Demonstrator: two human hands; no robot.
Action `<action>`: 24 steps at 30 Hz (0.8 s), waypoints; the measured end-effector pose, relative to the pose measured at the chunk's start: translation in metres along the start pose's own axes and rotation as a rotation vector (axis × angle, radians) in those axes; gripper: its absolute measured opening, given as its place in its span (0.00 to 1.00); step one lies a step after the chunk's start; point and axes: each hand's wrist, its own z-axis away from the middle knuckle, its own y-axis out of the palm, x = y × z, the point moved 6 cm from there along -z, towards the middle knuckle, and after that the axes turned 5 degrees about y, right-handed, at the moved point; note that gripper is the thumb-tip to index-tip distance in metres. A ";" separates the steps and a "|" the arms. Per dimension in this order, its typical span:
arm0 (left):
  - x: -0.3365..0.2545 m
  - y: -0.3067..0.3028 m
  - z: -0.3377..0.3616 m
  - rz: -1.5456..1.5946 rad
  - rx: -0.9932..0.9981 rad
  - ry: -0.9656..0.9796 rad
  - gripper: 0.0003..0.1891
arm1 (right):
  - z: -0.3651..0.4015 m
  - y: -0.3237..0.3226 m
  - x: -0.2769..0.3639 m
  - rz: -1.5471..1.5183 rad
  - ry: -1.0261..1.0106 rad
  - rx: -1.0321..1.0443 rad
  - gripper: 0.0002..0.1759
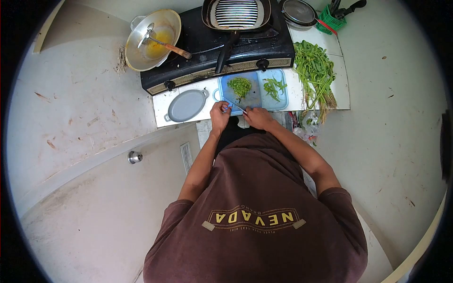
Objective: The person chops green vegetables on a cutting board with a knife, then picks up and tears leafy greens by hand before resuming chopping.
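My right hand [258, 118] is closed round the handle of a knife [234, 104], at the near edge of a blue cutting board [254, 100]. The thin blade slants up and to the left over the board's near left part. Close to the blade, my left hand [220, 116] has its fingers pinched together; whatever they hold is too small to make out. A heap of chopped greens [239, 87] lies on the board beyond the blade. Several loose green leaves [273, 88] lie on the board's right side.
Left of the board sits a grey oval dish [187, 106]. A bunch of leafy greens with roots [315, 70] hangs over the counter edge at right. Behind stands a black stove [188, 70] with a grill pan [236, 14]; a wok [134, 47] holding a ladle [167, 45] leans at its left.
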 end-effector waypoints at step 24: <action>0.035 -0.004 0.004 0.028 -0.060 -0.319 0.28 | -0.002 0.000 0.004 0.121 -0.011 0.020 0.21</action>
